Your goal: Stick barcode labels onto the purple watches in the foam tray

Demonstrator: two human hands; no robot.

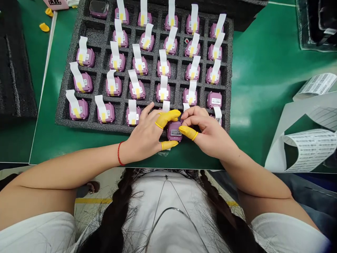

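Observation:
Just over the tray's front edge, my left hand (149, 130) grips a purple smartwatch body (174, 131) between thumb and forefinger, both in yellow finger cots. The back of the watch faces up and bears a white printed label. From the right, my right hand (205, 130) reaches to the watch's edge with its fingers drawn together in a pinch. Its thumb, in a yellow finger cot, covers the label's right end; anything between those fingertips is hidden. Behind my hands lies a black foam tray (63, 111) holding several purple watches, most with a white strip and yellow tape.
Barcode label rolls (312, 144) curl on the green table (259, 73) at the right. Black foam (15, 66) lies at the left, and a black case (318, 24) sits far right. Loose yellow finger cots (44, 27) are near a pink box (56, 4).

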